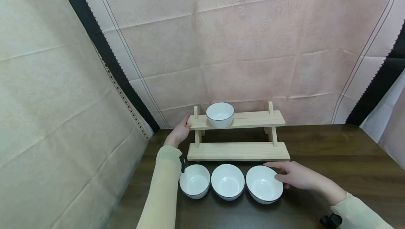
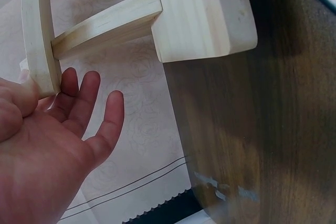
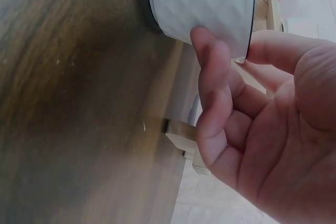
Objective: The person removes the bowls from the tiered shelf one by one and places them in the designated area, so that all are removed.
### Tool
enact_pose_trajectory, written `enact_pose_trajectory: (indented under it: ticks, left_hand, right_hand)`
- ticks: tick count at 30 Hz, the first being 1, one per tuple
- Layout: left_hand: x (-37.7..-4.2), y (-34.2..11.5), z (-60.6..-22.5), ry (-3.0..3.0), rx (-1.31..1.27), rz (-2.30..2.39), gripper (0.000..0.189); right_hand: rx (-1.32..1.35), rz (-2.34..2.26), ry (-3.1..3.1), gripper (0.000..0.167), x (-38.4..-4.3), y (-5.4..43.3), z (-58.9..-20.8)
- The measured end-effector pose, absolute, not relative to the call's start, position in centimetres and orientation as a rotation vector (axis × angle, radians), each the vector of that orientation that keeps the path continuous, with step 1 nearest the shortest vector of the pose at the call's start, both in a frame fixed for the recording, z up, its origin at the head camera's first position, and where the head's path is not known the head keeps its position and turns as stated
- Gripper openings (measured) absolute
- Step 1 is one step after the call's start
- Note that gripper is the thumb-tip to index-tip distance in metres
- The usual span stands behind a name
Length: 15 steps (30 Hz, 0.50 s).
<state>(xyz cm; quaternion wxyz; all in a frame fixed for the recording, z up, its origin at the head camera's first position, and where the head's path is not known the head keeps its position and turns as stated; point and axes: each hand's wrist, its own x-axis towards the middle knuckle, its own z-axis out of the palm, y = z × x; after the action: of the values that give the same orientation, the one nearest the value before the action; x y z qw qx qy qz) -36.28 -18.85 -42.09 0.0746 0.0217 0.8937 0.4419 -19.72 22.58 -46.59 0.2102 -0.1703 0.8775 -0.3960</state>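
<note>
A two-tier wooden shelf [image 1: 238, 151] stands on the table, one white bowl [image 1: 220, 114] on the left part of its upper board. My left hand [image 1: 179, 132] pinches the left end of that board [image 2: 44, 40] between thumb and fingers, with the other fingers spread. Three white bowls with dark rims sit in a row before the shelf: left [image 1: 194, 181], middle [image 1: 227, 181] and right [image 1: 264, 184]. At the right bowl, my right hand [image 1: 299, 177] has its thumb at the rim and curled fingers against the textured outer wall [image 3: 202, 6].
The brown wooden table [image 1: 332, 151] extends to both sides of the shelf. Pale patterned cloth [image 1: 253, 46] hangs behind, with another cloth panel [image 1: 57, 99] on the left. Dark bands [image 1: 107, 49] run along the cloth edges.
</note>
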Motion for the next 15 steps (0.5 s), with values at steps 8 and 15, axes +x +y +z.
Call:
enact_pose_trajectory:
  ticks: [8,15]
  left_hand:
    - [-36.19,-18.88,-42.09,2.675,0.06,1.347,0.053]
    - [-36.24,-18.86,-42.01,2.675,0.066,1.35,0.053]
  right_hand:
    - [-0.503,-1.099,2.458,0.049,-19.54,22.61,-46.69]
    - [-0.495,-1.076,2.471,0.049,-19.44,22.72,-46.6]
